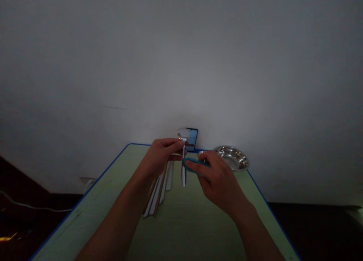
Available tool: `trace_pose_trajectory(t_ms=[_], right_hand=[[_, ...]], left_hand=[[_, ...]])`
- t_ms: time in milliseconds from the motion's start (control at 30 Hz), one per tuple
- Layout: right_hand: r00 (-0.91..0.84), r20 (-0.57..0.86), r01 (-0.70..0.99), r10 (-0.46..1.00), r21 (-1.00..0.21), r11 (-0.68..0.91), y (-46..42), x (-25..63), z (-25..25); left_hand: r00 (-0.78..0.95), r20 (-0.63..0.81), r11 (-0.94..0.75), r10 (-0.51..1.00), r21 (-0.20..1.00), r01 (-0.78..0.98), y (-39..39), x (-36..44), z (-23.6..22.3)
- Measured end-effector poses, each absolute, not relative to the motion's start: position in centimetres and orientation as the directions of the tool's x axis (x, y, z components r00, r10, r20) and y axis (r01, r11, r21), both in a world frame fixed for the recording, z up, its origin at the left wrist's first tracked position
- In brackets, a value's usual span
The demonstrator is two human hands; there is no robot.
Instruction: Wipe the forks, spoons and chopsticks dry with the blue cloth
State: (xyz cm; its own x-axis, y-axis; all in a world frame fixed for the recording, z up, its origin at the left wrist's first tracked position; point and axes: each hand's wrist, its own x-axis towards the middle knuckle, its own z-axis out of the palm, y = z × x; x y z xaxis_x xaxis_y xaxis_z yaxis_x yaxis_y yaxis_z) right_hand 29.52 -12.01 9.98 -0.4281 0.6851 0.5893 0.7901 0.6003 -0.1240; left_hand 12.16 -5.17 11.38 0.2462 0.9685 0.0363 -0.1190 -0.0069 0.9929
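Watching through the head camera, I find the left hand point(160, 155) pinched narrowly around the top of a slim metal utensil point(183, 170), its head hidden by the fingers. Its long axis runs almost straight down toward the table. The right hand point(218, 179), just beside it, closes on a blue cloth point(193, 164) that seems to touch the shaft below the pinch. A row of long utensils point(155, 193) lies on the green table point(70, 215), with a steel bowl point(232, 157) farther right.
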Motion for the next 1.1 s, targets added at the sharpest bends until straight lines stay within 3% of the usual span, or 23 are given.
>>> trace_pose_trajectory(t_ms=[1100], right_hand=[[-0.535, 0.283, 0.79, 0.796, -0.165, 0.59, -13.3, 29.0, 10.6]], left_hand=[[0.152, 0.085, -0.062, 0.985, 0.987, -0.15, -4.6, 11.9, 10.8]])
